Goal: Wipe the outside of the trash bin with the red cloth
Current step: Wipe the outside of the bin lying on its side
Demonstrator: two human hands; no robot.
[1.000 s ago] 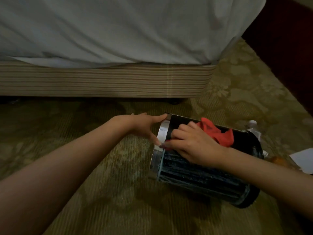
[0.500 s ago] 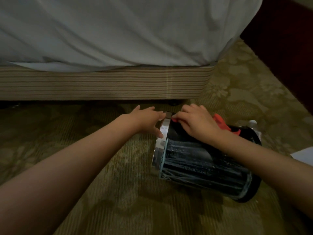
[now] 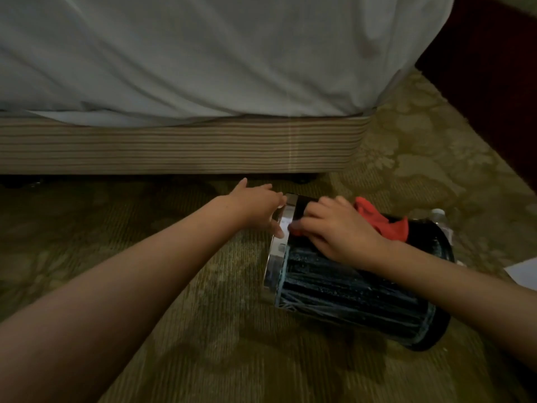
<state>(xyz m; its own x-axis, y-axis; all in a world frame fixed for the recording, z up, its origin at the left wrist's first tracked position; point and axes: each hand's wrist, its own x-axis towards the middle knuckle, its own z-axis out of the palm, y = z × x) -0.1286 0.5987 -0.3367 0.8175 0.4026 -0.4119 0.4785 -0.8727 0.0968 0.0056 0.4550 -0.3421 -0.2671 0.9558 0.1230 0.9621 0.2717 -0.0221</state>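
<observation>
The black ribbed trash bin (image 3: 348, 292) lies on its side on the carpet, its shiny metal rim (image 3: 276, 257) facing left. My left hand (image 3: 258, 207) grips that rim at its upper edge. My right hand (image 3: 334, 228) presses the red cloth (image 3: 380, 219) against the upper side of the bin near the rim. Most of the cloth is hidden under the hand; a bunched part sticks out behind it.
A bed with a white sheet (image 3: 203, 53) and striped base (image 3: 174, 146) runs across just behind the bin. A clear plastic bottle (image 3: 440, 219) stands behind the bin at the right. White paper (image 3: 523, 271) lies at the right edge. Dark furniture (image 3: 494, 82) fills the upper right.
My right hand slid the cloth up toward the back of the rim, then back down a little along the rim. The left hand stayed on the rim, and the bin rolled slightly.
</observation>
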